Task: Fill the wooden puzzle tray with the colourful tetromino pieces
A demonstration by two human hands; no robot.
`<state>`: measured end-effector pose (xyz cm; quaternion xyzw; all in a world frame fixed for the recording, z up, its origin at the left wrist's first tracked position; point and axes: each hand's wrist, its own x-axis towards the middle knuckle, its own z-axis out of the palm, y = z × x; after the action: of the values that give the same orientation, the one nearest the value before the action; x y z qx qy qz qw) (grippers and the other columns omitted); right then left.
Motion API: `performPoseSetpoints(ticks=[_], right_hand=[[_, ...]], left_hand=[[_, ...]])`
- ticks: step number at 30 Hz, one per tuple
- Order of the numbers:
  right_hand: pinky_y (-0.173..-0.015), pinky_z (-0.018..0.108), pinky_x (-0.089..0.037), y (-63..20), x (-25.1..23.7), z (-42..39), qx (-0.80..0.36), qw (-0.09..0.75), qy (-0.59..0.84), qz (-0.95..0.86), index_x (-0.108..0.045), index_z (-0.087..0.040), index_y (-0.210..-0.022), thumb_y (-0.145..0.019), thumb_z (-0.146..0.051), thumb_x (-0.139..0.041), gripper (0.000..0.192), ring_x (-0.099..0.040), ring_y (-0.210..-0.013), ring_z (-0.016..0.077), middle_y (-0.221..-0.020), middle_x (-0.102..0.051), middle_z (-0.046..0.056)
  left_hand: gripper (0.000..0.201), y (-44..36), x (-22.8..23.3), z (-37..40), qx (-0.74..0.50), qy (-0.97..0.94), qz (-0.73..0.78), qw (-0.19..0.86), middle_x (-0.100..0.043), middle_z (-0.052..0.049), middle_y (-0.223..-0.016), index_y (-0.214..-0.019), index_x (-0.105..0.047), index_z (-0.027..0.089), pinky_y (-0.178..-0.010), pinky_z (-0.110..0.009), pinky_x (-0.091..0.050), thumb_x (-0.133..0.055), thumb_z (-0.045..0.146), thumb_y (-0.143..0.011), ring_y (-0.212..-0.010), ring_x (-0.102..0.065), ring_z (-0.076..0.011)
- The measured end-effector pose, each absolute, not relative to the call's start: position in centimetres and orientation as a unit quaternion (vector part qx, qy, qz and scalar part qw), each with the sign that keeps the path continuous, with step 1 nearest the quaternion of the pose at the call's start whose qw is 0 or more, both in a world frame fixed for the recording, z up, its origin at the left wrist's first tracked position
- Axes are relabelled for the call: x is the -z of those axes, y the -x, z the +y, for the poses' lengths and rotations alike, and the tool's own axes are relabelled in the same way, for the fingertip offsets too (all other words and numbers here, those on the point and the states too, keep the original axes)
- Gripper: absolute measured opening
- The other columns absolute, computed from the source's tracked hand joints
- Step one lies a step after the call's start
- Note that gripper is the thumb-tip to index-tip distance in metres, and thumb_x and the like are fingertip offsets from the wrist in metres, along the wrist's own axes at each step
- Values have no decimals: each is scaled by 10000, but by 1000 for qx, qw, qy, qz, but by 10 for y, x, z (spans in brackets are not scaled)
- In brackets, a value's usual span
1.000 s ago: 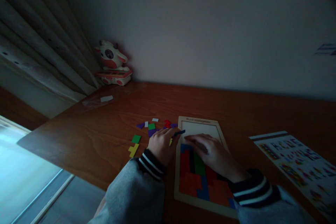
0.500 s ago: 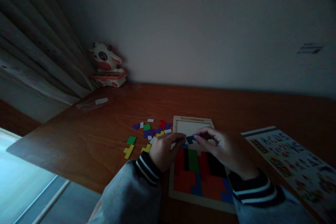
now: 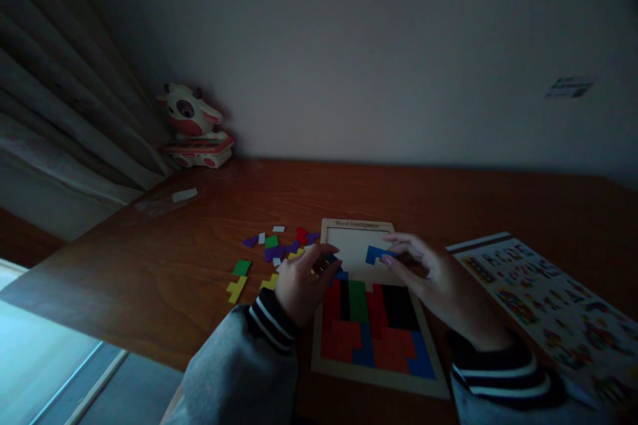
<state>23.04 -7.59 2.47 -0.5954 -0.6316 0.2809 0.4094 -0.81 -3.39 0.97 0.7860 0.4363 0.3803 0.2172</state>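
Observation:
In my right hand [image 3: 433,275], a blue L-shaped puzzle piece [image 3: 373,254] is pinched between thumb and fingers over the upper part of the wooden puzzle board [image 3: 381,380]. My left hand [image 3: 302,282] is at the board's left edge, thumb and forefinger closed around a small dark blue puzzle piece [image 3: 329,257] that is mostly hidden. Red, black, green, blue and orange pieces fill the board's lower part, among them a green piece [image 3: 357,301] and a black piece [image 3: 399,307]. Bare pale backing shows in the upper part.
Loose pieces lie left of the board, including a green one [image 3: 242,268], a yellow one [image 3: 237,289] and a purple one [image 3: 274,254]. A printed sheet [image 3: 543,299] lies at the right. A cow toy with a keyboard [image 3: 197,129] stands at the back left near the curtain [image 3: 64,80].
My hands have moved apart. The right hand has turned its blue piece so its flat L shape shows, away from the left fingertips. The whole view has shifted slightly.

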Motion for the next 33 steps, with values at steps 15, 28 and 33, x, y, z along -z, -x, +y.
performPoseSetpoints(ticks=[15, 28, 33], right_hand=[[-901, 326, -558, -199, -24, -77, -509, 406, 486, -583, -710, -225, -891, -827, -453, -705, 236, -691, -1018, 207, -1085, -727, 60], [-751, 312, -595, -208, -17, -68, -421, 483, 556, -530, -652, -218, -948, -776, -475, -738, 322, -699, -885, 209, -940, -721, 59], [-740, 350, -596, -207, -28, -68, -384, 488, 582, -525, -675, -206, -919, -734, -552, -741, 398, -710, -848, 234, -916, -739, 83]], left_hand=[[326, 4, -22, -44, -372, -734, 370, 431, -714, -65, -785, -1039, -764, 167, -626, -230, -543, -540, 391, -968, -694, -653, -142], [196, 87, -45, -34, -67, -824, 559, 65, -716, -53, -954, -980, -715, 238, -713, -320, -551, -653, 312, -810, -821, -702, -225], [408, 87, -52, -41, 63, -796, 592, 108, -686, -115, -1082, -1099, -659, 187, -812, -393, -544, -670, 283, -702, -950, -686, -292]])
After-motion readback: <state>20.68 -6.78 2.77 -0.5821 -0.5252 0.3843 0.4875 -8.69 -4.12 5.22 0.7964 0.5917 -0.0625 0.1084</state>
